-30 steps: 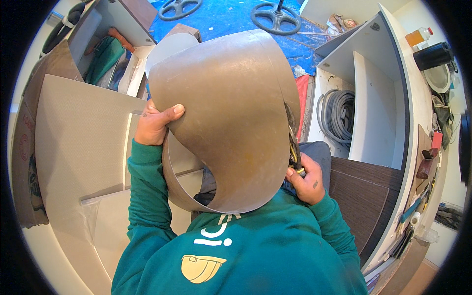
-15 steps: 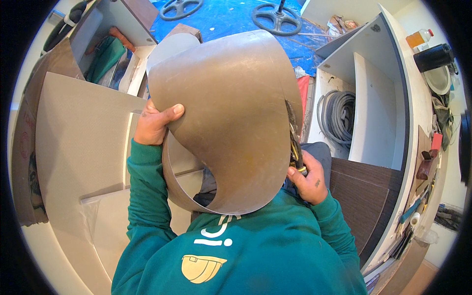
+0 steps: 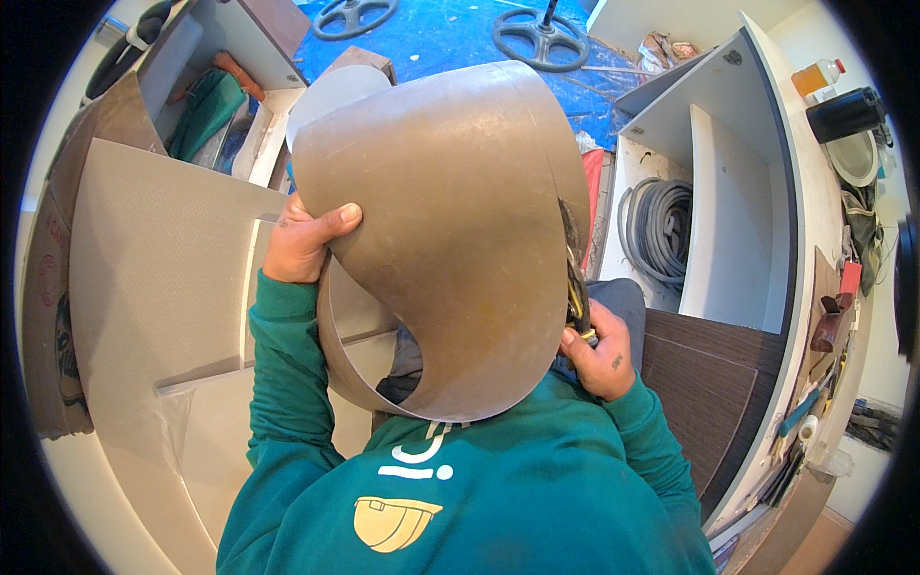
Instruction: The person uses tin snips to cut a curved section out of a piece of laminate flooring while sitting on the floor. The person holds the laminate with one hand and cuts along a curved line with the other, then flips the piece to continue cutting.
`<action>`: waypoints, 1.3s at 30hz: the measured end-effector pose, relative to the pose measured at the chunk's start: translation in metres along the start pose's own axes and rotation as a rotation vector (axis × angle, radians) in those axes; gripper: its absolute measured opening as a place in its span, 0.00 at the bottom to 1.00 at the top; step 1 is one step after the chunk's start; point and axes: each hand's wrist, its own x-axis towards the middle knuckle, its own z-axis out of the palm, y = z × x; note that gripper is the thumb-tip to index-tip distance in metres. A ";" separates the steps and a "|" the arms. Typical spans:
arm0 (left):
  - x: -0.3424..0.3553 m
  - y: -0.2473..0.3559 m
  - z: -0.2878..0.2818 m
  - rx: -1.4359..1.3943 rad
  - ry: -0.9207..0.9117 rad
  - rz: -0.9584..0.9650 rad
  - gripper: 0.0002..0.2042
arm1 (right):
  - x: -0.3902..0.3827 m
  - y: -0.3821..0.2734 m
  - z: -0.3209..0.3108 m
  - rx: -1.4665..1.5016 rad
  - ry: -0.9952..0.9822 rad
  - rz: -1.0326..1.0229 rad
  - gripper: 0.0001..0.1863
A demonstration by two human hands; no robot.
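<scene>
A large, thin brown sheet (image 3: 441, 201) is curled into a loose roll in front of my chest, with a curved cut-out along its near left side. My left hand (image 3: 305, 237) is closed on the sheet's left edge, thumb on the outer face. At the right edge, my right hand (image 3: 602, 353) is wrapped round the handles of a pair of black snips with yellow trim (image 3: 578, 299). Part of the snips' handles is hidden in my palm. Their dark upper part lies along the sheet's edge; whether the blades are apart I cannot tell.
Large beige panels (image 3: 163, 268) lie to my left. An open white cabinet (image 3: 733, 230) with a coiled grey hose (image 3: 661, 230) stands at right, beside a bench crowded with tools. Beyond the sheet, blue plastic sheeting (image 3: 431, 38) lies under round black stand bases (image 3: 540, 40).
The curled sheet has shifted very slightly down and to the right. Both hands keep their grips in nearly the same places.
</scene>
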 end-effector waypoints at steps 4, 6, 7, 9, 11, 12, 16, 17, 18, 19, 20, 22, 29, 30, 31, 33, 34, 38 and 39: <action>0.000 -0.003 -0.003 0.011 -0.002 -0.001 0.30 | 0.001 -0.005 -0.001 0.024 -0.012 0.026 0.14; 0.000 -0.001 -0.001 0.020 -0.005 -0.001 0.30 | 0.002 -0.008 0.001 0.038 -0.002 0.017 0.14; 0.000 0.000 -0.001 0.024 -0.007 -0.001 0.30 | 0.003 -0.009 0.001 0.046 0.003 0.012 0.13; 0.000 0.000 -0.001 0.030 -0.006 0.007 0.30 | 0.005 -0.011 0.001 0.031 0.005 -0.003 0.13; 0.000 -0.001 -0.002 0.028 -0.008 0.006 0.29 | 0.005 -0.012 0.001 0.022 0.004 -0.009 0.13; 0.001 -0.002 -0.004 0.024 -0.012 0.000 0.29 | 0.005 -0.012 0.001 0.021 0.003 -0.005 0.13; 0.002 0.001 0.000 0.039 -0.012 0.008 0.28 | 0.004 -0.003 0.001 0.039 0.010 -0.018 0.13; 0.002 0.001 0.001 0.034 -0.009 0.001 0.28 | 0.003 -0.003 0.000 0.034 0.008 -0.009 0.13; 0.002 0.001 0.002 0.028 -0.004 -0.007 0.29 | 0.003 -0.004 0.000 0.029 0.005 0.000 0.13; 0.002 0.001 0.002 0.022 0.001 -0.015 0.30 | 0.003 -0.004 0.000 0.025 0.002 0.009 0.13; 0.002 0.001 0.003 0.027 0.006 -0.008 0.30 | 0.003 -0.004 0.000 0.029 0.006 0.003 0.13; 0.002 0.001 0.004 0.036 0.014 0.006 0.30 | 0.003 -0.004 0.001 0.036 0.014 -0.011 0.13; 0.002 0.000 0.000 0.023 -0.026 -0.007 0.30 | 0.008 -0.009 -0.003 -0.002 -0.006 -0.048 0.13; 0.002 0.001 0.001 0.021 -0.026 -0.003 0.30 | 0.008 -0.010 -0.002 -0.005 0.004 -0.071 0.13; 0.002 0.001 0.002 0.018 -0.026 0.002 0.30 | 0.008 -0.011 -0.001 -0.008 0.014 -0.093 0.13; 0.002 0.001 0.001 0.020 -0.029 -0.007 0.30 | 0.008 -0.011 0.000 0.015 0.002 -0.083 0.12; 0.002 0.002 0.001 0.021 -0.030 -0.012 0.30 | 0.007 -0.011 0.000 0.027 -0.004 -0.077 0.12; 0.001 0.003 0.006 0.008 -0.007 -0.004 0.28 | 0.004 -0.005 0.002 0.051 0.010 -0.054 0.12; 0.002 0.003 0.006 0.008 -0.013 -0.007 0.28 | 0.004 -0.005 0.003 0.046 0.016 -0.067 0.12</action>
